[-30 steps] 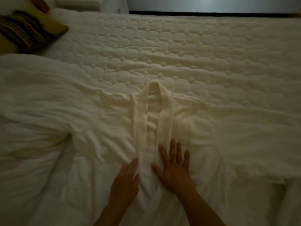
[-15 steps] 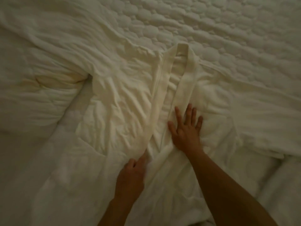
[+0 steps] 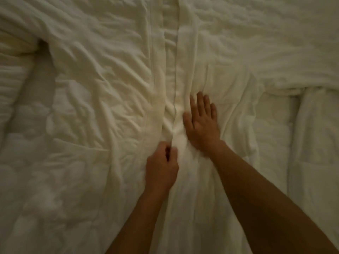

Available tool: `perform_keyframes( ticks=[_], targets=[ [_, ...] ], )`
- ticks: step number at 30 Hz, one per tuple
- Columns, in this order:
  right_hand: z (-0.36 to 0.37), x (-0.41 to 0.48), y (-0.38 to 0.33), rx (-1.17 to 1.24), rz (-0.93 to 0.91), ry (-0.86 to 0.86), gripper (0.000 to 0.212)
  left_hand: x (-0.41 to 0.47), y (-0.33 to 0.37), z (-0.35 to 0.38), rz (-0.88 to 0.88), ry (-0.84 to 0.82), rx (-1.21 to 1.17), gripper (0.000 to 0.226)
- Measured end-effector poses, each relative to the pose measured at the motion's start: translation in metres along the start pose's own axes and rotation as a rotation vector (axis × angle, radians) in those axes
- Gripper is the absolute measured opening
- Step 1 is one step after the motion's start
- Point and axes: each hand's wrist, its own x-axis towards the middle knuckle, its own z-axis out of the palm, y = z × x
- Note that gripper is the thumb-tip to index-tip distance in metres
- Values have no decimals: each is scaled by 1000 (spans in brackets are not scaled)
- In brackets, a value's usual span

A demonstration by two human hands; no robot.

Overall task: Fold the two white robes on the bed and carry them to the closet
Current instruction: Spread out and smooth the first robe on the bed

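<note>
A white robe (image 3: 102,85) lies spread front-up on the bed, its two lapel bands (image 3: 185,57) running down the middle of the view. My left hand (image 3: 161,169) pinches the left front edge of the robe just below where the fabric bunches. Flat on the right front panel rests my right hand (image 3: 201,121), fingers spread, pressing the cloth beside the lapel. A patch pocket (image 3: 227,83) shows beyond the right fingertips. The robe's collar is out of view at the top. I cannot make out a second robe.
The quilted white mattress cover (image 3: 275,21) fills the upper right. A rumpled white duvet (image 3: 16,92) lies along the left side. More white cloth (image 3: 315,136) is heaped at the right edge.
The view has dropped lower along the robe; collar and pillow have left the frame. Both hands have slid down the lapels, and my left hand has closed on the left front edge.
</note>
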Motion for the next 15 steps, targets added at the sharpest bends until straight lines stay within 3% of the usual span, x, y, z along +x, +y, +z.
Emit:
perform_keyframes(
  ticks=[3, 5, 8, 11, 15],
  targets=[
    [-4, 4, 2, 3, 7, -20, 68, -2, 0, -14, -60, 216, -69, 12],
    [-9, 2, 2, -10, 4, -48, 73, -5, 0, -22, -47, 251, -40, 11],
    [-17, -3, -3, -21, 12, -59, 75, -23, 3, -28, -47, 66, 49, 20],
    [-17, -27, -11, -33, 56, -6, 74, -76, -18, -26, -10, -117, 110, 55],
    [-14, -95, -24, -22, 43, -84, 73, -153, -64, -33, -250, -56, -71, 27]
  ],
)
